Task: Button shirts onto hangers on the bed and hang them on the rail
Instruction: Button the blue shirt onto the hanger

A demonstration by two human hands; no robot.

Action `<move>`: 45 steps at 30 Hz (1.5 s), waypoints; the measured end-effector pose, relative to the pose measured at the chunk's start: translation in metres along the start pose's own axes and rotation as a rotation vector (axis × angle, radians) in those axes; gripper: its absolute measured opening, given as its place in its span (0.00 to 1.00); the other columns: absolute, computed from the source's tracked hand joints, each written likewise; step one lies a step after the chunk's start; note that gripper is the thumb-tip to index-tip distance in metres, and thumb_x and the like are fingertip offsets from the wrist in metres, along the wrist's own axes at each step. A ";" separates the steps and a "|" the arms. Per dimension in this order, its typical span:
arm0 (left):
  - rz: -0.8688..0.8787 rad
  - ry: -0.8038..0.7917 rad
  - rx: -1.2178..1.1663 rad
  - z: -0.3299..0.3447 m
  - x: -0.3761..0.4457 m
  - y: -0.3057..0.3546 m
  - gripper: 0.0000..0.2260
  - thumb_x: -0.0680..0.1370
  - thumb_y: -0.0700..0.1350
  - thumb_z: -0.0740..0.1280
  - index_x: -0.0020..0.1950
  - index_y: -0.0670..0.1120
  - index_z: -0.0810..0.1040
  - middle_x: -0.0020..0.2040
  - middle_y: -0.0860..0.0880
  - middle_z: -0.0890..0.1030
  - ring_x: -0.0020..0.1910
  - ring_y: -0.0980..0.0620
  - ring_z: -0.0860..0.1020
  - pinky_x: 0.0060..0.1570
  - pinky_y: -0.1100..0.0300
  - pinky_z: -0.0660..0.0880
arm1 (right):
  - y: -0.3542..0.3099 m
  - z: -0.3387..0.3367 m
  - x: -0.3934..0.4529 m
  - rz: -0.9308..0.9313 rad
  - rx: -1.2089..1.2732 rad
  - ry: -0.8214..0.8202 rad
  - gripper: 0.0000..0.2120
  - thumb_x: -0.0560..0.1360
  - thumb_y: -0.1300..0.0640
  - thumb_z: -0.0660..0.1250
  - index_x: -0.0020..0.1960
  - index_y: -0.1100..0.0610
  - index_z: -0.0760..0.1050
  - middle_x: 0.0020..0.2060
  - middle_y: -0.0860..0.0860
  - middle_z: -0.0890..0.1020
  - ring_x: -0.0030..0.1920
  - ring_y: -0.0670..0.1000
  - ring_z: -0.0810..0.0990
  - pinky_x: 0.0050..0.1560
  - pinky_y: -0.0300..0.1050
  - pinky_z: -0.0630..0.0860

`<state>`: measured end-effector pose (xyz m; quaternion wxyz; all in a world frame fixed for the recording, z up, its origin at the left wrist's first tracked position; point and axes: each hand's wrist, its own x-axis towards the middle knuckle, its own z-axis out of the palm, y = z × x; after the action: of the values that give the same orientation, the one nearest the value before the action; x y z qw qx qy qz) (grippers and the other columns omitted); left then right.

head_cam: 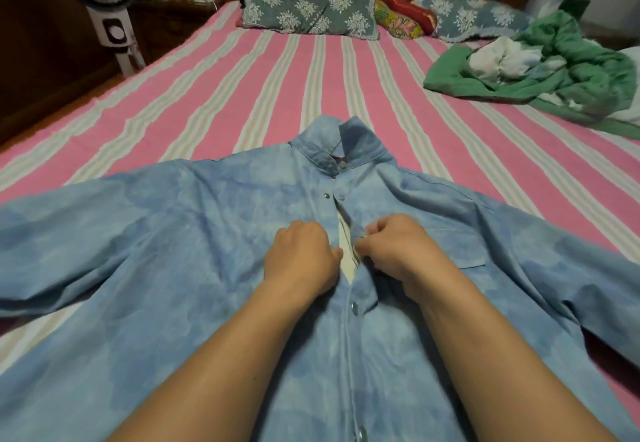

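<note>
- Blue shirt (214, 233): spread flat, front up, on the striped bed (242, 77), placket partly gaping.
- Left hand (301, 254): fingers curled, pinching the left placket edge.
- Right hand (398, 247): pinching the right placket edge.
- Green blanket (571, 70): crumpled, far right.

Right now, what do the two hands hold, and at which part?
Both hold the blue shirt at its open front: left hand on the left placket edge, right hand pinching the right edge.
</note>
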<state>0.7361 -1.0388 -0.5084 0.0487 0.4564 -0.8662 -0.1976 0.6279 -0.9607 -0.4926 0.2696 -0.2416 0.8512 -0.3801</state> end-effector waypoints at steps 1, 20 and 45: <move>0.009 0.031 -0.038 0.000 -0.001 0.000 0.13 0.80 0.52 0.65 0.53 0.41 0.79 0.59 0.39 0.78 0.59 0.36 0.75 0.50 0.51 0.71 | 0.000 0.001 -0.002 0.000 -0.014 -0.041 0.08 0.66 0.64 0.69 0.34 0.53 0.74 0.29 0.53 0.73 0.32 0.51 0.70 0.35 0.45 0.67; -0.032 -0.078 0.175 -0.011 -0.001 0.001 0.16 0.83 0.58 0.63 0.58 0.46 0.77 0.61 0.44 0.80 0.59 0.40 0.78 0.47 0.53 0.68 | 0.001 0.001 -0.005 0.050 0.167 0.028 0.04 0.69 0.65 0.69 0.37 0.59 0.77 0.34 0.52 0.75 0.35 0.51 0.73 0.36 0.46 0.70; -0.247 0.131 -1.140 -0.017 -0.005 0.004 0.11 0.70 0.34 0.76 0.40 0.46 0.77 0.33 0.47 0.78 0.27 0.53 0.73 0.29 0.62 0.67 | -0.003 0.020 -0.025 -0.373 -0.106 0.366 0.05 0.77 0.52 0.70 0.44 0.51 0.83 0.41 0.46 0.85 0.46 0.51 0.81 0.45 0.45 0.72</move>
<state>0.7407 -1.0383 -0.4909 0.3163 0.4670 -0.5589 -0.6079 0.6598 -0.9569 -0.4950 0.0236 -0.3354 0.8453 -0.4153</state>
